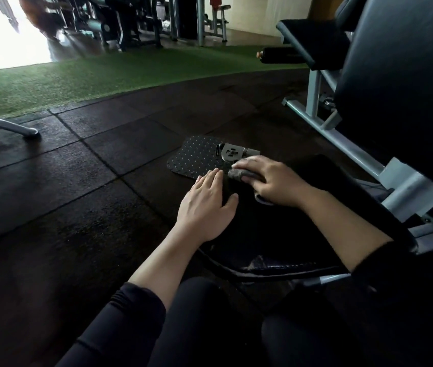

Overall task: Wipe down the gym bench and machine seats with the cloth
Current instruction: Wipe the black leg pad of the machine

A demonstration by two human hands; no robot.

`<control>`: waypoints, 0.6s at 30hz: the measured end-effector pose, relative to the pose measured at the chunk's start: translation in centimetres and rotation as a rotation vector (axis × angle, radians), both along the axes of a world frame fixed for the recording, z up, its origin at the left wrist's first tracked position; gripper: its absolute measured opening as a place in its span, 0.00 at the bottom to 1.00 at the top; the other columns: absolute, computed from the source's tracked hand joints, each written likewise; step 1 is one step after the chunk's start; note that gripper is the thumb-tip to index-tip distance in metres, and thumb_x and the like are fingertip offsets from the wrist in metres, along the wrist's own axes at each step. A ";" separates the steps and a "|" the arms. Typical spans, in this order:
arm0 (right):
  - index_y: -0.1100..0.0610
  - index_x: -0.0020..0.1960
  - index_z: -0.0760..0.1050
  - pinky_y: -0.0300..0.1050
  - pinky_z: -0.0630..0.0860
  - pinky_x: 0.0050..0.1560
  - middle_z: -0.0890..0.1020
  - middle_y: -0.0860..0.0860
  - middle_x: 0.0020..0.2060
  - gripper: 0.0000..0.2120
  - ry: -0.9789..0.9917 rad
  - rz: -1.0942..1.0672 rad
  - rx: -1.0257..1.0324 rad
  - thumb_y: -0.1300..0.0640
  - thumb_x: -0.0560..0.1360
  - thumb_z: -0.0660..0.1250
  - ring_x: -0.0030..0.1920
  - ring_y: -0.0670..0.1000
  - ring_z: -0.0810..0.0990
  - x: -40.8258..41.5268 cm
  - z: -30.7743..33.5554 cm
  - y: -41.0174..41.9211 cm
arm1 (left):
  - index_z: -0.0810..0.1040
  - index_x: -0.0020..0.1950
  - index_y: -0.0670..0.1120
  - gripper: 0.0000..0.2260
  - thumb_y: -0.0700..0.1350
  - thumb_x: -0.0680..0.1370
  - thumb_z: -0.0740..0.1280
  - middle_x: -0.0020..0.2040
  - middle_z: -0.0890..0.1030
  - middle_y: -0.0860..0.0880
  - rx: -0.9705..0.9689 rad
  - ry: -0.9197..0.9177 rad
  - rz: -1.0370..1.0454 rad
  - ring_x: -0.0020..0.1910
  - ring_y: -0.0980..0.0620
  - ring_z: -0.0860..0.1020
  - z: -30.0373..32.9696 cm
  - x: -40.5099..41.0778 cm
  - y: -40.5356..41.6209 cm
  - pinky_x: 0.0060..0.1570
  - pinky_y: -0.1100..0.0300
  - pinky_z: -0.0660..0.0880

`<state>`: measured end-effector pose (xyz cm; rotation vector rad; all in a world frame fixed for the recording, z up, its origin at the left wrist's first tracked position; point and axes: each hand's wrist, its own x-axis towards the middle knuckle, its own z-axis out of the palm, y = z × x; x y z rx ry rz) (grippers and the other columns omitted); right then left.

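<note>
A black padded machine seat (276, 234) lies low in front of me, its near edge worn. My right hand (271, 185) grips a bunched grey cloth (244, 174) and presses it on the seat's far end. My left hand (206, 205) rests flat on the seat's left edge, fingers straight and together. The black back pad (400, 102) of the same machine rises at the right.
A black checker-plate footplate (196, 157) with a metal pivot (230, 152) sits just beyond the seat. Grey frame tubes (337, 139) run along the right. Dark rubber floor tiles (64, 181) spread left, green turf (104, 75) beyond. More machines stand at the back.
</note>
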<state>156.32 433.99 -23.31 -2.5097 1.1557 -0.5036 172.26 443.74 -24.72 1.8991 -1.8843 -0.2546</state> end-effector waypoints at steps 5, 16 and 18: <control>0.45 0.65 0.74 0.33 0.60 0.67 0.75 0.40 0.62 0.18 -0.100 0.020 0.085 0.56 0.76 0.68 0.66 0.40 0.69 -4.2 0.5 1.0 | 0.60 0.77 0.45 0.27 0.55 0.81 0.59 0.77 0.61 0.52 -0.047 0.011 0.016 0.77 0.54 0.54 0.4 -0.2 -0.2 0.73 0.63 0.46; 0.42 0.66 0.72 0.51 0.64 0.70 0.72 0.46 0.68 0.17 -0.009 -0.070 0.034 0.49 0.77 0.64 0.69 0.49 0.67 -0.8 -0.2 -1.1 | 0.63 0.77 0.51 0.27 0.56 0.79 0.63 0.74 0.65 0.53 -0.066 0.480 0.164 0.71 0.54 0.65 -2.4 1.4 3.5 0.65 0.65 0.62; 0.41 0.66 0.72 0.52 0.64 0.70 0.72 0.45 0.68 0.17 -0.004 -0.061 0.040 0.48 0.77 0.64 0.69 0.49 0.67 -0.5 -0.1 -1.2 | 0.58 0.78 0.51 0.29 0.56 0.80 0.62 0.75 0.64 0.52 -0.030 0.566 0.169 0.72 0.55 0.64 -2.6 1.3 3.9 0.63 0.68 0.59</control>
